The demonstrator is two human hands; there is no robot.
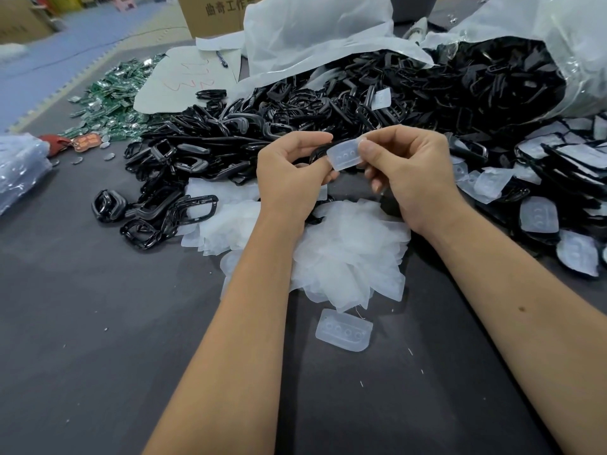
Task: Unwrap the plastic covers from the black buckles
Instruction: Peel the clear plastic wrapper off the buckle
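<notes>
- Head view: a dark grey table (98,339) fills the near part of the scene; beyond its far left edge lies blue floor matting, and a cardboard box (216,13) with printed characters stands at the far side.
- A large heap of black buckles (328,106) spreads across the far middle of the table, spilling from an open plastic sack (512,57) at the far right.
- To the right, a group of buckles with translucent covers on them (538,215) lies near the right forearm.
- A pile of removed plastic covers (348,247) sits under and just near of both wrists; a single loose cover (344,330) lies alone on the table nearer still, its long axis roughly left to right.
- Green circuit boards (111,100) are scattered at the far left, beside a sheet of white paper (184,80) with a pen on it.
- The left hand (289,172) has its fingers curled round a black buckle (317,154), of which only a curved edge shows between the fingers.
- The right hand (410,172) pinches a translucent plastic cover (345,156) between thumb and forefinger at its right end.
- The cover's long axis runs about left to right, tilted slightly up toward the right; its left end meets the buckle.
- Both hands are close together above the pile of covers, in the middle of the table.
</notes>
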